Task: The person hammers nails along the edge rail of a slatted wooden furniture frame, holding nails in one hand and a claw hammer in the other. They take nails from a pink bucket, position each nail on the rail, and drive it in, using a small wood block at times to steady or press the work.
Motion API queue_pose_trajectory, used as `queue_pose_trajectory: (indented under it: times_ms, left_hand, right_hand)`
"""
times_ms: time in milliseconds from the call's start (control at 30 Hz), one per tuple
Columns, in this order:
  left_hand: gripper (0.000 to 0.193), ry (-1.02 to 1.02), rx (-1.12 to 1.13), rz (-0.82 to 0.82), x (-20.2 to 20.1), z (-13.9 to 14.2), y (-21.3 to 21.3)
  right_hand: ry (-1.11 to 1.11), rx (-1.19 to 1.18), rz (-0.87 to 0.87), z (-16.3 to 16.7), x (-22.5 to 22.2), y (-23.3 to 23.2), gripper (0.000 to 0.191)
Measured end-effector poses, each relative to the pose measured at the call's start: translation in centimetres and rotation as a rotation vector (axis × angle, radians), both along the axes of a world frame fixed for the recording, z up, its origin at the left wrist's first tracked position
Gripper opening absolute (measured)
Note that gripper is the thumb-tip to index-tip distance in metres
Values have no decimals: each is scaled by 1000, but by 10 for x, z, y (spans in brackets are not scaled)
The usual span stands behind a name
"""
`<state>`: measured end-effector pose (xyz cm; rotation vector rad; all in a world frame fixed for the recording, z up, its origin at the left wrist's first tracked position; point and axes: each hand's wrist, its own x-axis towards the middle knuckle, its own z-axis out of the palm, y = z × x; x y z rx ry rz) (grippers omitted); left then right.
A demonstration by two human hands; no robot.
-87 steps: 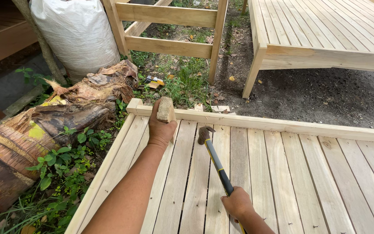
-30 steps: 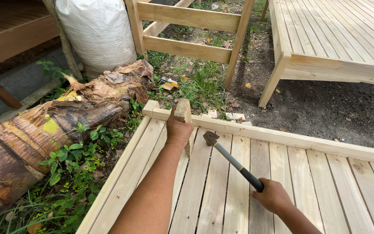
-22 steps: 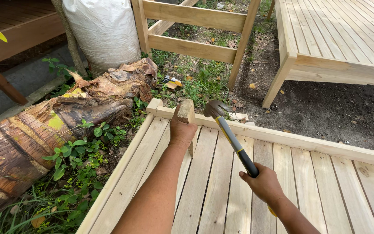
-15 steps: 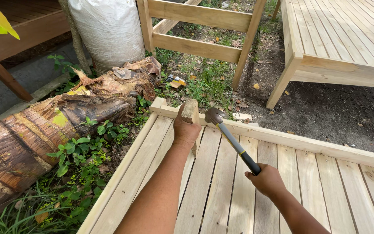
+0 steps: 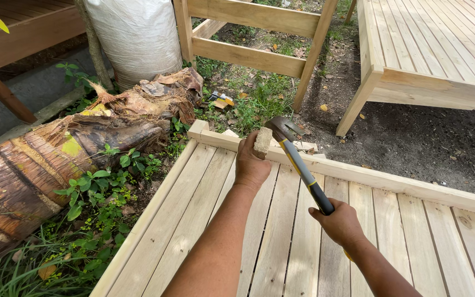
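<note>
My left hand point(image 5: 251, 165) grips a short pale wooden block point(image 5: 262, 142) upright against the raised edge rail point(image 5: 391, 180) of a slatted wooden platform point(image 5: 193, 220). My right hand point(image 5: 339, 223) holds a claw hammer point(image 5: 298, 159) by its black and yellow handle. The hammer's dark steel head sits right beside the top of the block, at its right side. Both forearms reach forward over the slats.
A fallen palm trunk point(image 5: 56, 159) and green weeds point(image 5: 94, 187) lie left of the platform. Behind stand a white sack point(image 5: 136, 36), a wooden frame point(image 5: 254, 38) and a second slatted platform point(image 5: 435, 49) on bare soil.
The hammer has swung up and down near the block and its head is now close to the block's top. My left hand keeps the block against the rail.
</note>
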<state>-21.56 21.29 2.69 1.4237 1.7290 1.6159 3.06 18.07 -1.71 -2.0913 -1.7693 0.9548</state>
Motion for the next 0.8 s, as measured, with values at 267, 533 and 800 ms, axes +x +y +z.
queue_pose_trajectory:
  times_ms: [267,533,800]
  left_hand:
    - [80,-199,-66,-30,-2,-1,-7]
    - [79,-229,109,-41,-4,-20,6]
    - [78,-269,7,-74,-9,-16,4]
  right_hand:
    - [-207,-204,71,-7,-1,0,37]
    - [113,110,43,11,3,9,38]
    - [-145,-288,0,-20,-4,1,37]
